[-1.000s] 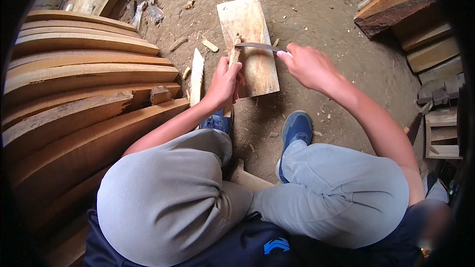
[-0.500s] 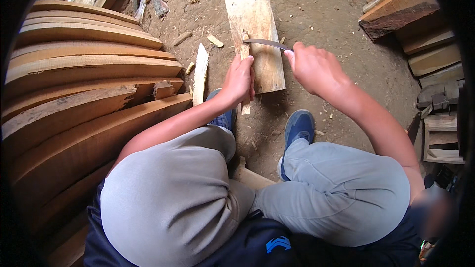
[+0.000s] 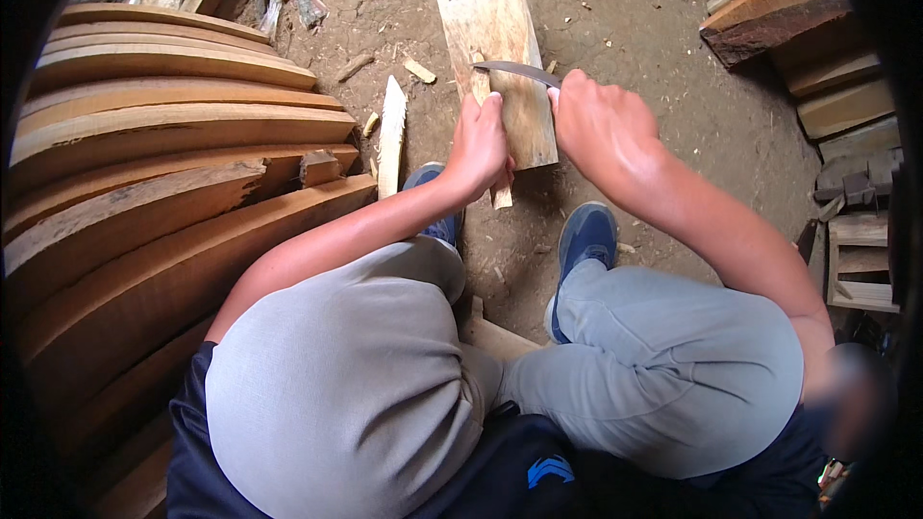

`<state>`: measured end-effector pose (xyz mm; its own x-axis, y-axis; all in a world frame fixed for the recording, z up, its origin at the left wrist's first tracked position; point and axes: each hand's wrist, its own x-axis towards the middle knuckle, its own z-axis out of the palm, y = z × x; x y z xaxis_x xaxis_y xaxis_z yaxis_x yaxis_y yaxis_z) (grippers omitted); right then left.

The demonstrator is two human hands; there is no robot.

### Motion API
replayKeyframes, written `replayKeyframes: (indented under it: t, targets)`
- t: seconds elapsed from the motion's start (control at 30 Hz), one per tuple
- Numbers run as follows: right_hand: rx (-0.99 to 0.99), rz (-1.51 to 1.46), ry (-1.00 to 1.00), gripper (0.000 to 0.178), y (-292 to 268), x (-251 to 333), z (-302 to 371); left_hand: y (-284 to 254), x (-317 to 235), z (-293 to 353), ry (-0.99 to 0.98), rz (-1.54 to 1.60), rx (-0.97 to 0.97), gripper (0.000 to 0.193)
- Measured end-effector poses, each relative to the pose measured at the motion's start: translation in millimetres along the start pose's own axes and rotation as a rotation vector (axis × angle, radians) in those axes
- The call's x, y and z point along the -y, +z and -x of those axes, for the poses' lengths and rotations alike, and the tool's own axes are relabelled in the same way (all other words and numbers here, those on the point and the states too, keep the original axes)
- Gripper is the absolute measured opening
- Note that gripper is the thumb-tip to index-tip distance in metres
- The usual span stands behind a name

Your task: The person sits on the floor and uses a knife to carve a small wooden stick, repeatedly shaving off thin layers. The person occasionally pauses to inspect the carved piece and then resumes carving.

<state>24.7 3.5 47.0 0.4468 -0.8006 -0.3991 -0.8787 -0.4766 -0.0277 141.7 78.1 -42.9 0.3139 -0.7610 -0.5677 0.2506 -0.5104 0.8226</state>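
My left hand (image 3: 481,144) is closed round a narrow wooden stick (image 3: 481,85), whose lower end pokes out below the fist. The stick slants over a pale wooden board (image 3: 495,14) on the ground in front of me. In my right hand (image 3: 608,125) is a knife with a slim curved blade (image 3: 524,69); the fist hides its handle. The blade points left across the board, and its tip meets the stick near the upper end. A split, pointed piece of pale wood (image 3: 391,135) lies left of the board.
Stacked planks (image 3: 192,125) fill the left side. More lumber (image 3: 784,14) is piled at the upper right, with a small wooden frame (image 3: 862,259) below it. Wood chips (image 3: 418,70) lie on the dirt floor. My shoes (image 3: 586,235) are close to the board's near end.
The stick's lower end has swung right with my left hand, so it tilts more. My right hand and the blade have shifted slightly upward in view, the blade still at the stick's upper part.
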Motion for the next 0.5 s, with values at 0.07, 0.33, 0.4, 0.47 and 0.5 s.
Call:
replayKeyframes:
  t: [0.07,0.33,0.4,0.47,0.5]
  targets:
    - [0.053,0.05,0.032,0.024,-4,6,-1,-1,1,0,-0.022,0.015,0.022,0.029]
    - [-0.052,0.101,0.082,0.03,15,14,-6,1,6,-7,0.028,0.094,-0.036,0.029]
    - [-0.055,0.09,0.074,0.03,15,10,-8,6,6,-7,0.03,0.083,-0.02,0.029]
    - [-0.048,0.09,0.05,0.027,13,10,-6,6,4,-4,-0.003,0.061,-0.016,0.032]
    - [-0.037,0.112,0.042,0.025,11,12,-5,0,13,-11,-0.026,0.05,0.079,0.034]
